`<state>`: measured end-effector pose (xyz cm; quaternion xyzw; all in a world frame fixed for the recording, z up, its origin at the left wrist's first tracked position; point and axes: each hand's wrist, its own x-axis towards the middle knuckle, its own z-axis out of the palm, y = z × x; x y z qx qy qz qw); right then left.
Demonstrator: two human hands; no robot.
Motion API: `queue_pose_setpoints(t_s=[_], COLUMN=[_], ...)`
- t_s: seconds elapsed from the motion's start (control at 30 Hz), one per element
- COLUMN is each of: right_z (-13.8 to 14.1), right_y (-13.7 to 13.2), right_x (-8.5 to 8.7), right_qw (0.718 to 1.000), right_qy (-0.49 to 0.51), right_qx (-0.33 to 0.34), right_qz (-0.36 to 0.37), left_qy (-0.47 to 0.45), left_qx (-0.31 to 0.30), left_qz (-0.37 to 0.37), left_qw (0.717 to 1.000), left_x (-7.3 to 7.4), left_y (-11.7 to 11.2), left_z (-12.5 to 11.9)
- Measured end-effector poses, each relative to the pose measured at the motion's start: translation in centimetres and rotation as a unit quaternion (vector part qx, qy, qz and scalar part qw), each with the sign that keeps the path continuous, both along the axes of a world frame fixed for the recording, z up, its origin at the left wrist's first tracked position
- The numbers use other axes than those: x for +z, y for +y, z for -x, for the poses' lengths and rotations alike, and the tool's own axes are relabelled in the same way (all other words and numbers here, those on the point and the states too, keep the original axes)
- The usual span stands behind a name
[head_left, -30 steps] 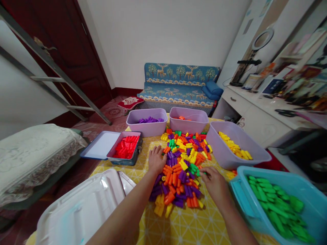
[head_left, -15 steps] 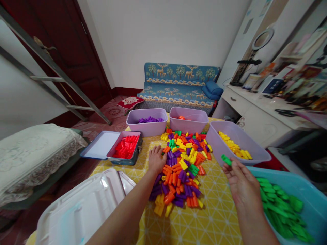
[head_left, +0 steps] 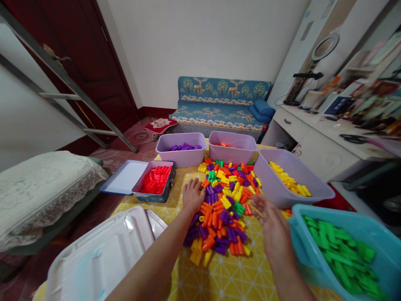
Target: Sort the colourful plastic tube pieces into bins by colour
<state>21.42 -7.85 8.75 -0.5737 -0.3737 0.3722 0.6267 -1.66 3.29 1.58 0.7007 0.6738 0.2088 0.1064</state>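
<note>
A heap of mixed plastic building pieces (head_left: pixel 216 207) in purple, orange, yellow, red and green covers the middle of the table. My left hand (head_left: pixel 193 196) lies flat at the heap's left edge, fingers stretched, fingertips against some purple and orange pieces. On the right side, my right hand (head_left: pixel 270 215) reaches toward the heap with fingers apart and nothing visible in it; it is slightly blurred. Close to its right stands a turquoise bin (head_left: pixel 302 242) with green pieces (head_left: pixel 341 255) in it.
Lilac bins hold purple pieces (head_left: pixel 185 146), a few orange pieces (head_left: pixel 226 145) and yellow pieces (head_left: pixel 290 179). Left of the heap, an open tin (head_left: pixel 156 197) contains red pieces. A white plastic lid (head_left: pixel 103 255) lies at the near left. A sofa (head_left: pixel 219 104) stands beyond the table.
My right hand has let go of the green piece and moved left from beside the turquoise bin toward the heap. My left hand stays in place.
</note>
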Motion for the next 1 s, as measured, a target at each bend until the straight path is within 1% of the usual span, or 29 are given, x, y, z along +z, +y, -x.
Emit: queue_pose_setpoints(t_s=[0.03, 0.07, 0.1, 0.17, 0.2, 0.23, 0.27, 0.3, 0.37, 0.5, 0.57, 0.6, 0.63, 0.7, 0.73, 0.8, 0.9, 0.93, 1.0], right_z=[1.8, 3.4, 4.6, 6.0, 6.3, 6.2, 5.9, 5.6, 4.6, 2.7, 2.0, 1.6, 1.3, 0.4, -0.1, -1.3, -3.0, -3.4, -3.8], right_y=[-0.6, -1.2, -1.7, -2.3, -2.3, -2.0, -1.4, -0.5, 1.9, 7.3, 9.0, 9.3, 9.3, 8.2, 7.3, 5.0, 1.9, 1.4, 1.2], right_x=[-0.6, -1.2, -1.9, -3.3, -3.8, -4.2, -4.5, -4.6, -4.5, -4.2, -4.3, -4.4, -4.7, -5.5, -6.2, -7.6, -9.8, -10.3, -10.8], right_qw=[0.996, 0.982, 0.960, 0.890, 0.855, 0.826, 0.807, 0.797, 0.794, 0.794, 0.809, 0.822, 0.837, 0.862, 0.870, 0.879, 0.877, 0.875, 0.871], right_qy=[-0.081, -0.165, -0.248, -0.403, -0.463, -0.510, -0.543, -0.565, -0.584, -0.588, -0.573, -0.560, -0.543, -0.505, -0.488, -0.465, -0.470, -0.476, -0.487], right_qx=[0.041, 0.094, 0.129, 0.198, 0.214, 0.219, 0.210, 0.195, 0.160, 0.154, 0.126, 0.102, 0.073, 0.012, -0.015, -0.047, -0.067, -0.063, -0.040], right_qz=[0.009, 0.000, -0.031, -0.081, -0.095, -0.099, -0.095, -0.085, -0.054, 0.021, 0.037, 0.028, 0.008, -0.047, -0.073, -0.096, -0.077, -0.068, -0.051], left_qy=[0.000, 0.000, 0.001, 0.001, 0.001, 0.001, 0.000, -0.001, 0.000, 0.004, 0.004, 0.003, 0.001, -0.001, -0.002, -0.004, -0.006, -0.006, -0.005], left_qx=[0.000, -0.001, -0.002, -0.002, -0.002, -0.001, 0.000, 0.000, -0.001, -0.004, -0.004, -0.005, -0.004, -0.002, -0.001, 0.002, 0.004, 0.004, 0.000], left_qz=[-0.001, -0.002, -0.004, -0.007, -0.005, -0.003, 0.000, 0.002, 0.003, 0.001, 0.004, 0.005, 0.005, 0.004, 0.003, 0.001, 0.002, 0.002, 0.000], left_qw=[1.000, 1.000, 1.000, 1.000, 1.000, 1.000, 1.000, 1.000, 1.000, 1.000, 1.000, 1.000, 1.000, 1.000, 1.000, 1.000, 1.000, 1.000, 1.000], left_x=[0.0, 0.0, 0.0, 0.0, 0.0, 0.1, 0.1, 0.2, 0.4, 0.6, 0.5, 0.4, 0.3, 0.2, 0.1, 0.0, 0.1, 0.1, 0.2], left_y=[0.0, 0.0, 0.0, 0.0, 0.0, 0.0, 0.0, -0.1, -0.1, -0.1, -0.1, -0.1, 0.0, 0.0, 0.0, 0.0, 0.0, 0.0, -0.1], left_z=[0.0, 0.0, 0.0, 0.0, 0.0, 0.0, 0.0, 0.0, -0.1, -0.1, -0.1, -0.1, -0.1, -0.1, -0.1, -0.1, -0.1, -0.1, -0.1])
